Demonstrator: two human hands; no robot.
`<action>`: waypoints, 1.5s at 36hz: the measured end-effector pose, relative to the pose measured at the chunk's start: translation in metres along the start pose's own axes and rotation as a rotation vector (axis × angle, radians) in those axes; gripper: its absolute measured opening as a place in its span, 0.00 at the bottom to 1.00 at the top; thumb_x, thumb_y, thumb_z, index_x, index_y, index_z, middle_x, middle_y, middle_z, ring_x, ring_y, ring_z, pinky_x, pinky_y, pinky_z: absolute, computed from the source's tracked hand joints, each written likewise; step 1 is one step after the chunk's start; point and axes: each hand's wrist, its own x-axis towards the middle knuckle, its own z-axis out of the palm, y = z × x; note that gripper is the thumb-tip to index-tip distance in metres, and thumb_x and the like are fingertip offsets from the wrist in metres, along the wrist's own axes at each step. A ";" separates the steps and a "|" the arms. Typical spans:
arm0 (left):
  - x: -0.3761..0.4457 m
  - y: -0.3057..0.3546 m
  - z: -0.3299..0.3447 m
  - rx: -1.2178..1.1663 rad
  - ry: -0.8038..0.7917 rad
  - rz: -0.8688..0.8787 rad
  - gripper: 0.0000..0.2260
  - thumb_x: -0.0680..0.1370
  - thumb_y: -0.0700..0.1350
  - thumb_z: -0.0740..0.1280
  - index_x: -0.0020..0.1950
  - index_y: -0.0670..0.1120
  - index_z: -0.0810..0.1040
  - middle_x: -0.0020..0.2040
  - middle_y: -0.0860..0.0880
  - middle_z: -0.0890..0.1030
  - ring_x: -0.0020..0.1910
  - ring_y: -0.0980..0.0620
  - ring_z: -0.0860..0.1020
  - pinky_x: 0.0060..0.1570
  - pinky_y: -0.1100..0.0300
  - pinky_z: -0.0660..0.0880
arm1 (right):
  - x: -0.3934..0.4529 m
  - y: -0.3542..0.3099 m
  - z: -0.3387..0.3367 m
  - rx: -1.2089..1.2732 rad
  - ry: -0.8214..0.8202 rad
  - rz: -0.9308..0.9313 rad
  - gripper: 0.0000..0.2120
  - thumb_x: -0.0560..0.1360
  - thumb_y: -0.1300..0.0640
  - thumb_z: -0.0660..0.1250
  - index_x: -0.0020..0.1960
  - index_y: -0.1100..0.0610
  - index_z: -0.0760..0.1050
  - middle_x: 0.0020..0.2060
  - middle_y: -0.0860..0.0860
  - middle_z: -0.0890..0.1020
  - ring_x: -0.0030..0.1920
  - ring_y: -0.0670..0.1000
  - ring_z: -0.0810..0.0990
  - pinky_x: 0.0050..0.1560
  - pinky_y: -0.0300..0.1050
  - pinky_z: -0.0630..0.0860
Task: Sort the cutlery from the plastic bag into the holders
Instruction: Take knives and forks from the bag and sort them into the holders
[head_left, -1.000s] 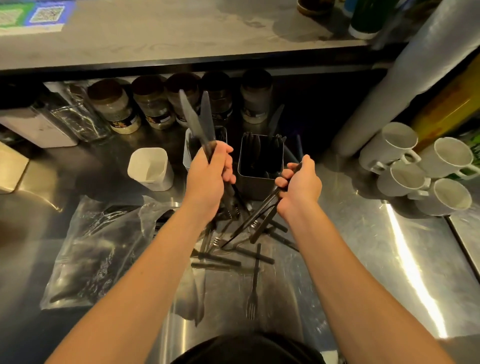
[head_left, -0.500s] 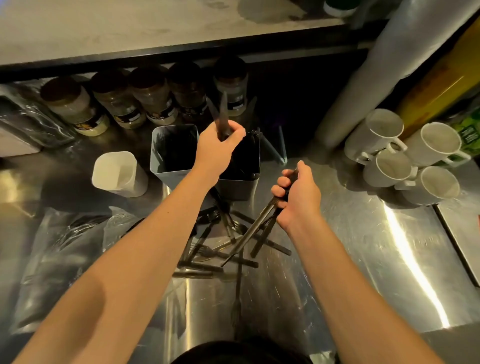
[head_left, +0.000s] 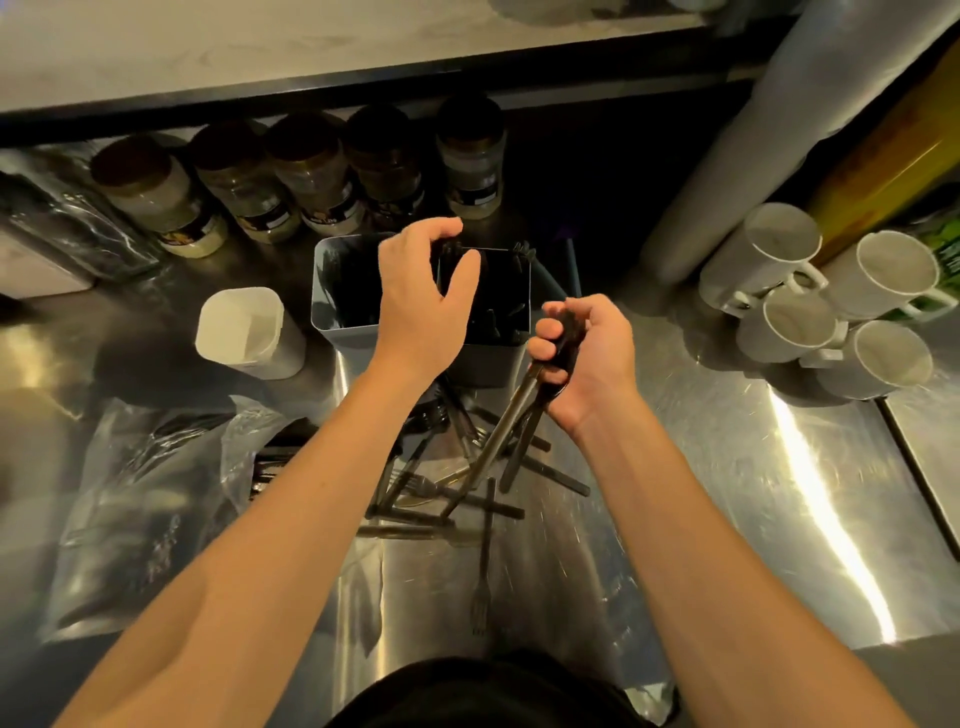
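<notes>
Head view, steel counter (head_left: 727, 467). Left hand (head_left: 423, 301) hovers over the two grey holders, fingers spread and loosely bent, nothing visibly in it. Left holder (head_left: 337, 291) and right holder (head_left: 493, 358) stand touching side by side; dark cutlery ends show in the right one, contents of the left too dim to make out. Right hand (head_left: 582, 353) just beside the right holder, fingers curled round a bundle of dark cutlery (head_left: 511, 421) that slants down toward the counter. Beneath it, a loose pile of dark pieces (head_left: 447, 499) crisscrossed on the steel; one fork (head_left: 483, 582) lies apart, nearer the person. Clear plastic bag (head_left: 145, 499) crumpled at left, dark pieces inside. White cup (head_left: 244, 332) left of the holders. Row of jars (head_left: 311, 187) behind. Four white mugs (head_left: 821, 301) at right, tipped toward the camera.
</notes>
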 end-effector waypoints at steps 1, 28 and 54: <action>-0.005 0.007 -0.004 0.006 0.027 0.021 0.12 0.81 0.49 0.63 0.63 0.47 0.74 0.56 0.57 0.73 0.60 0.54 0.71 0.60 0.67 0.67 | -0.002 -0.001 0.003 -0.002 -0.021 -0.014 0.05 0.76 0.57 0.59 0.43 0.56 0.71 0.30 0.47 0.71 0.27 0.45 0.67 0.20 0.36 0.57; -0.090 0.042 -0.064 -0.436 -0.516 -0.606 0.10 0.84 0.48 0.60 0.52 0.47 0.80 0.42 0.50 0.79 0.35 0.55 0.76 0.29 0.61 0.72 | -0.033 0.020 0.038 -0.121 0.071 -0.200 0.17 0.82 0.55 0.63 0.64 0.65 0.76 0.49 0.60 0.86 0.29 0.45 0.80 0.21 0.34 0.63; 0.030 -0.001 0.014 -0.263 -0.152 -0.378 0.09 0.78 0.40 0.71 0.55 0.52 0.79 0.52 0.52 0.84 0.53 0.56 0.81 0.60 0.55 0.79 | -0.003 -0.017 -0.006 -0.035 0.181 -0.127 0.10 0.79 0.60 0.65 0.60 0.61 0.76 0.41 0.52 0.86 0.30 0.46 0.77 0.20 0.34 0.61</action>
